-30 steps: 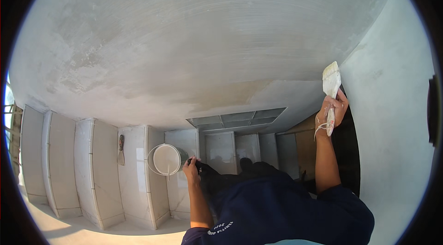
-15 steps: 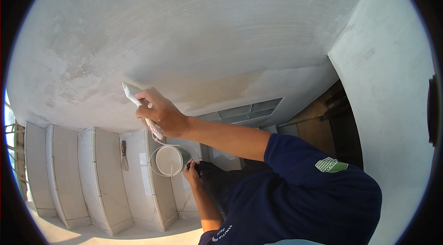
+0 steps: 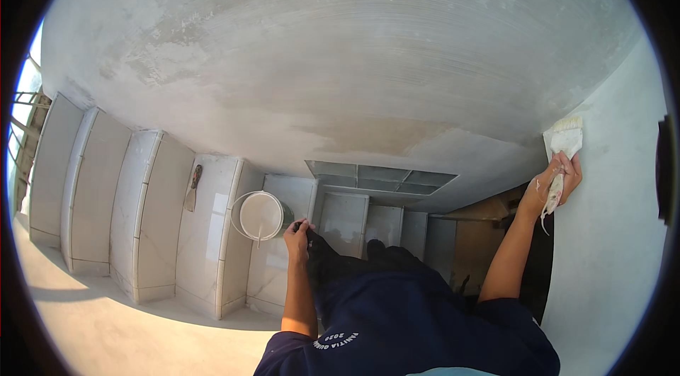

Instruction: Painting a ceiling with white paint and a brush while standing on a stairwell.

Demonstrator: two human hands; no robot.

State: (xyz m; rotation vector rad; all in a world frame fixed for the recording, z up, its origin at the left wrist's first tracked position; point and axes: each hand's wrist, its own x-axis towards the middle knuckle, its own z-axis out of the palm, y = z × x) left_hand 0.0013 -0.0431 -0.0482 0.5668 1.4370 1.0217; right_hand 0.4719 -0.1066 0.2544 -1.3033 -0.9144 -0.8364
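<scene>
My right hand (image 3: 556,185) is closed around the handle of a wide paintbrush (image 3: 565,141). Its pale bristles point up and lie at the edge between the grey wall (image 3: 340,43) and the white wall (image 3: 602,234) on the right. White smears mark the handle and my fingers. Beside my dark trouser leg, my left hand (image 3: 297,238) is closed, fingers pinched together; what they hold, if anything, is hidden. Just left of it stands a bucket (image 3: 287,217) of whitish paint, its wire handle tipped to the side and a thin drip mark on its rim.
Tiled stairs (image 3: 166,213) run along the grey wall. A scraper (image 3: 193,188) with a dark handle lies on one step, left of the bucket. Low in the wall is a paned window (image 3: 382,178). A dark opening with wooden boards (image 3: 476,245) sits below right.
My right hand has swung with the paintbrush from the wall's left part to the right corner. My view has shifted. The left hand keeps its place beside the bucket.
</scene>
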